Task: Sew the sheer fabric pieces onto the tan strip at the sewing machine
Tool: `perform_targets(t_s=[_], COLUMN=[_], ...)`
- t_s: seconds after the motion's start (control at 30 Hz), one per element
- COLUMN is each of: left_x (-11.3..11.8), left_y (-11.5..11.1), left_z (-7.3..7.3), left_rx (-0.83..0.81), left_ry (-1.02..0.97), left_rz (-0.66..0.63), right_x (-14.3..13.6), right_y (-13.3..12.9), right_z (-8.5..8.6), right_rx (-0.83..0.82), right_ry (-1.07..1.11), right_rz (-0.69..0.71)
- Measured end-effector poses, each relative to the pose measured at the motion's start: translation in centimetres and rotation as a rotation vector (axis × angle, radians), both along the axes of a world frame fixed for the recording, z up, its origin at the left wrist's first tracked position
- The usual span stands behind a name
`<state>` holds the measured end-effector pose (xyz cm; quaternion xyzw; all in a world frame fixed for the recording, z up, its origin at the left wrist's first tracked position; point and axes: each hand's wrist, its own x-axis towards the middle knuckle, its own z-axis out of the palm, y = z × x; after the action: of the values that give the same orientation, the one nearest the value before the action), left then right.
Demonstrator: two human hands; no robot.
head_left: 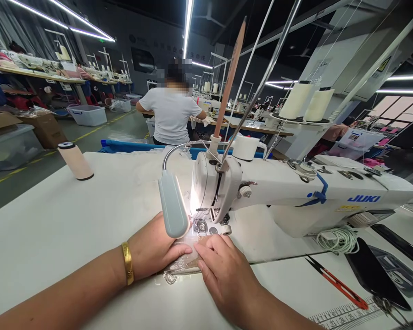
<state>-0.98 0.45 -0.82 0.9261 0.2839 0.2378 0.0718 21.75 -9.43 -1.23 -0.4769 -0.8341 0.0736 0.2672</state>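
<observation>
A small piece of sheer, shiny beige fabric (185, 263) lies at the needle area of a white sewing machine (271, 176). My left hand (154, 247), with a gold bracelet (127, 263) at its wrist, rests flat on the fabric's left side, thumb stretched out. A grey lamp head (173, 204) hides most of its fingers. On the right side of the fabric, my right hand (223, 268) has its fingers curled and pressed together at the edge, thumb and index finger close to the cloth. The presser foot (201, 225) is just beyond both hands.
Orange thread snips (340, 284), a ruler (344, 316), a black phone-like slab (378, 275) and a coil of pale cord (337, 239) lie at right. A peach thread spool (75, 160) stands at left. Ahead, a person in a white shirt (172, 114) sits facing away.
</observation>
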Motion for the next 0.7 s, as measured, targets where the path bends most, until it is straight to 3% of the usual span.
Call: perform_targets(t_s=[0.43,0.7], left_x=[-0.21,-0.16], left_y=[0.53,0.57], left_z=[-0.74,-0.15], left_rx=[0.062,0.056], left_ry=[-0.012,0.026], left_rz=[-0.05,-0.049], right_x=[-0.12,-0.09], right_y=[-0.01,0.05], right_z=[-0.42,-0.71], right_rx=[0.042,0.075], right_ry=[0.022,-0.006], right_rz=[0.018,0.022])
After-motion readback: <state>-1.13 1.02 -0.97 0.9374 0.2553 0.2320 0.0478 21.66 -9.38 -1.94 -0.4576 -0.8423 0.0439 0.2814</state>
